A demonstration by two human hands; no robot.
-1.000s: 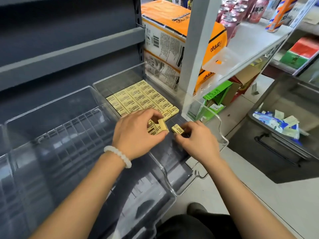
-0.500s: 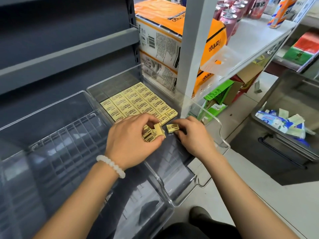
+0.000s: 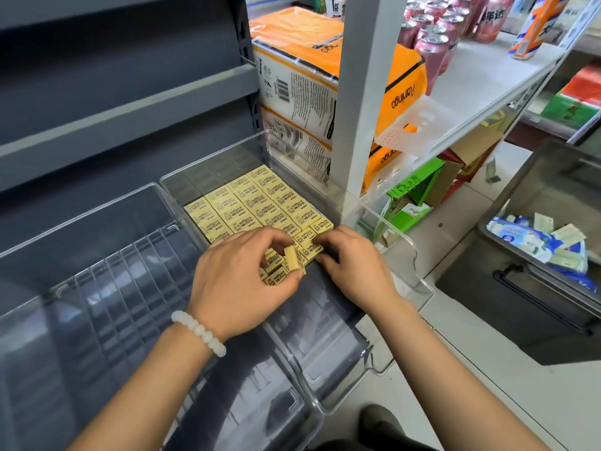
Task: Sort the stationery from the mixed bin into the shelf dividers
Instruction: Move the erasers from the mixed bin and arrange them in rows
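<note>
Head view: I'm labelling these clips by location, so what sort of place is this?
Most likely a small shop. Drink cans stand in rows on a white shelf, orange-wrapped packs are stacked beside it, and yellow erasers lie in neat rows in a clear shelf divider.

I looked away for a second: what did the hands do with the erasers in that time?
The right hand carried its single eraser from the bare tray floor forward to the front row. The left hand went on gripping its eraser stack. The laid rows stayed as they were.
</note>
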